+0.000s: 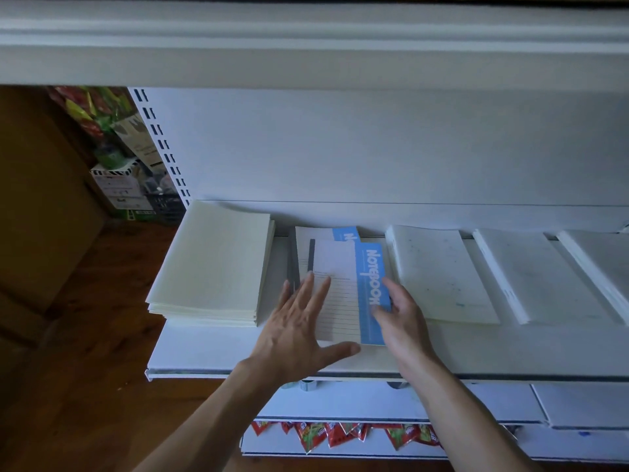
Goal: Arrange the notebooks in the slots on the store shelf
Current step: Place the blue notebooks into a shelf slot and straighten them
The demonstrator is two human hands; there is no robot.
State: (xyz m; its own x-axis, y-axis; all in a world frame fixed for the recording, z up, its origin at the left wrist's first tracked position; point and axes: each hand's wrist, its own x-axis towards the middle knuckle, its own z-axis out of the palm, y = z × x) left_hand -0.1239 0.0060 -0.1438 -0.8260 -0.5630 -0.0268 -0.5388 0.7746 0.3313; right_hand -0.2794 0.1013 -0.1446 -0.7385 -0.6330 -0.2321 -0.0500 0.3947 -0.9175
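Both hands seem to be squaring the blue notebook (343, 267) on its shelf (238, 349) stack, your left hand (299, 321) spread flat on it, your right hand (401, 315) loose-fingered against its edge; next, nudge it back flush.

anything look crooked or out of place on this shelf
Yes: the top blue notebook sits forward of the notebook beneath it, nearer the shelf front, so that pile is not squared. The left hand lies flat on it; the right hand touches its blue edge.
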